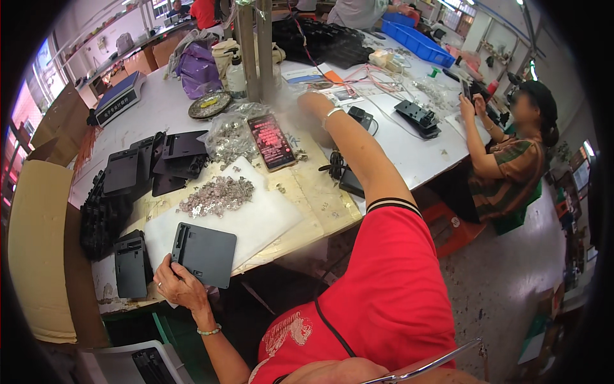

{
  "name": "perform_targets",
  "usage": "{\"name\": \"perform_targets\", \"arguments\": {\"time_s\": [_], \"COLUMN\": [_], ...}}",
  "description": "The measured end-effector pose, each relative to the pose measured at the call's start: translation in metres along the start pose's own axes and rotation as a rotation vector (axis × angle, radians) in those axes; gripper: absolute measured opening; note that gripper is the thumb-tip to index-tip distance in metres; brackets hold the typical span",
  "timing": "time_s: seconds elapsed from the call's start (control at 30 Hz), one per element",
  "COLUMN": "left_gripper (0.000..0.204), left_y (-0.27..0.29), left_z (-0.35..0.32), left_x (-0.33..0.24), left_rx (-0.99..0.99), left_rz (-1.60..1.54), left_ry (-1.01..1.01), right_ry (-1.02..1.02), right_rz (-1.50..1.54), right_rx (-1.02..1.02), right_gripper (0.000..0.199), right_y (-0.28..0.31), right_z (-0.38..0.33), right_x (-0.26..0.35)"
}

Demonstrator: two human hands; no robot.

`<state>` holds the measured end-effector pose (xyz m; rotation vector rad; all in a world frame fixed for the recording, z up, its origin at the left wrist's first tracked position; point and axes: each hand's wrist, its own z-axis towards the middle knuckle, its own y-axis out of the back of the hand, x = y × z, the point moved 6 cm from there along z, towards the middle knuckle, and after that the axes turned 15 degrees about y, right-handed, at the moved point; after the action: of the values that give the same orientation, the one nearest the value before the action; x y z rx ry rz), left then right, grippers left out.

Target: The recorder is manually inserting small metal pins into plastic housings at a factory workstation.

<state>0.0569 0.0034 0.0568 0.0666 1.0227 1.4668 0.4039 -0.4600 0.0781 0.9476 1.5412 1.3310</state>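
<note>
Where the bench point(384, 137) meets its near edge, the left hand point(179, 285) pins a dark flat plastic panel point(206, 254), fingers closed over its lower corner, steadying it on white sheet point(268, 217). Beyond lies a heap of small metal parts point(217, 194), within reach. Further right, the right hand point(313, 102) stretches far across; its fingers' state cannot be told.

head cam | looks down, slightly right | near worktable point(396, 144)
</note>
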Motion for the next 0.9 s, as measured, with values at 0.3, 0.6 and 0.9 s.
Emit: {"name": "perform_targets", "arguments": {"time_s": [0.3,0.6,0.9], "left_gripper": [0.024,0.025,0.025], "left_y": [-0.001,-0.002,-0.002], "left_z": [0.0,0.0,-0.001], "left_x": [0.002,0.003,-0.001], "left_rx": [-0.011,-0.003,0.021], "left_rz": [-0.015,0.002,0.001], "left_ry": [-0.003,-0.006,0.017], "right_ry": [0.231,0.172,0.526], "right_rz": [0.078,0.157,0.015], "right_rx": [0.036,-0.051,-0.29], "right_gripper": [0.034,0.041,0.028], "right_y": [-0.01,0.023,0.02], "right_z": [0.005,-0.023,-0.032], "right_x": [0.009,0.027,0.037]}}
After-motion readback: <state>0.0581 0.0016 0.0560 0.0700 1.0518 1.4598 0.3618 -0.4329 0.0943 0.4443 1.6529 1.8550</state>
